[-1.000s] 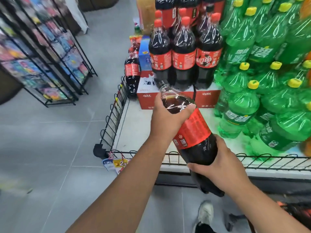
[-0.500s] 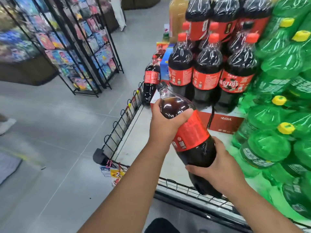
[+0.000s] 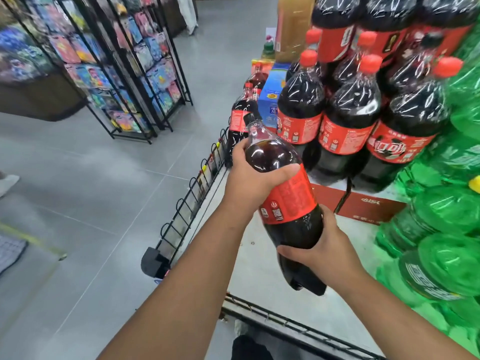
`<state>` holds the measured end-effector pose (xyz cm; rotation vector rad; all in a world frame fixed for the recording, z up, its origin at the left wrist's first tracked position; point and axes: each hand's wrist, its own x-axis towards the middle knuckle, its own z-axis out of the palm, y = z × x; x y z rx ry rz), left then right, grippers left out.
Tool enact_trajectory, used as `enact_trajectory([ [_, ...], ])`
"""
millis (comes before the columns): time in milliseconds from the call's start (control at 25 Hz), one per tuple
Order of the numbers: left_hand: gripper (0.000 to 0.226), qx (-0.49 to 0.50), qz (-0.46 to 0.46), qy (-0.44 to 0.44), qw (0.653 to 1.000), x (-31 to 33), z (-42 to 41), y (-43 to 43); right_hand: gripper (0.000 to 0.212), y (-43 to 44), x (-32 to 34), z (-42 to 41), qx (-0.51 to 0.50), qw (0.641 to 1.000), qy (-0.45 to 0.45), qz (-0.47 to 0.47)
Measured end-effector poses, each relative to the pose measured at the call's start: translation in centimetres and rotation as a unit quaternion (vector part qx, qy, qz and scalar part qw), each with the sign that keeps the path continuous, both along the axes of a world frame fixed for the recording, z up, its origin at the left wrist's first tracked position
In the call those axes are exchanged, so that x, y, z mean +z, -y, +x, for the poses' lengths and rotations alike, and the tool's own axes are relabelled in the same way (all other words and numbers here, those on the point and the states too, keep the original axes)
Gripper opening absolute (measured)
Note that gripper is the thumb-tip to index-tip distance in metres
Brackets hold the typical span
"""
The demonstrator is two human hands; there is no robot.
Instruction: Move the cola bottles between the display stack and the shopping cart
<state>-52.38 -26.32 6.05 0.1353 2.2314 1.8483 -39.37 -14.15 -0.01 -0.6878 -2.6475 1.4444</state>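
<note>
On my feed: left forearm and right forearm bare to the frame edge, left grip and right grip uncovered. Dark garment bottom centre, too cropped to identify.
</note>
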Motion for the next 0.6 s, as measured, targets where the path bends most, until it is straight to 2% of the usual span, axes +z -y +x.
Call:
enact_trajectory([
  [160, 0.102, -0.015, -0.029, -0.032, 0.999, 0.1, -3.8, 0.2, 0.107, 1.0, -0.3, -4.0, -0.009, 0.999, -0.002, -0.035],
  [400, 0.130, -0.034, -0.093, -0.118, 0.988, 0.5, -9.2, 0.7, 0.105, 3.1, -1.0, -10.4, -0.030, 0.993, -0.027, -0.114],
  [600, 0.118, -0.054, -0.113, -0.171, 0.977, 0.5, -12.6, 1.2, 0.105, 4.4, -1.5, -15.1, -0.057, 0.984, -0.050, -0.162],
])
